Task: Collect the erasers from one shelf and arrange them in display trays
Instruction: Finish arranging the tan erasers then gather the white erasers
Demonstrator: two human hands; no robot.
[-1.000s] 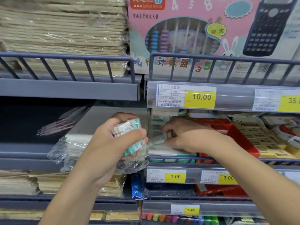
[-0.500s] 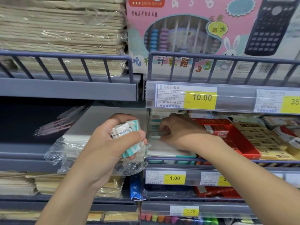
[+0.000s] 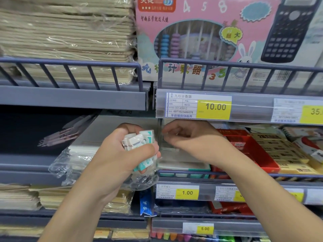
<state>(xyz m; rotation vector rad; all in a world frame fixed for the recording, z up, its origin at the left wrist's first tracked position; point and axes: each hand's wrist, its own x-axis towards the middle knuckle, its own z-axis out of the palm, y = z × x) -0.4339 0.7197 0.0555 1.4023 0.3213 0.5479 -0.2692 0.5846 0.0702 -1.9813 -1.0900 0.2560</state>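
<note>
Erasers (image 3: 139, 142): teal-and-white wrapped bundle clutched in the left hand (image 3: 120, 154), fingers curled round it, likely as a carrying stock.
Right hand (image 3: 190, 138): at the clear display tray (image 3: 183, 159), fingers bent; whether they pinch an eraser, I cannot tell.
Clear tray: contents unclear.
Red tray (image 3: 253, 151): yellow-labelled boxes beside it.

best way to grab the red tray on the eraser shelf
Grip the red tray by its raised front-left wall, coming from the front over the shelf rail. That wall stands bare and faces outward, while yellow boxes crowd its right side and the shelf above blocks a top approach.
</note>
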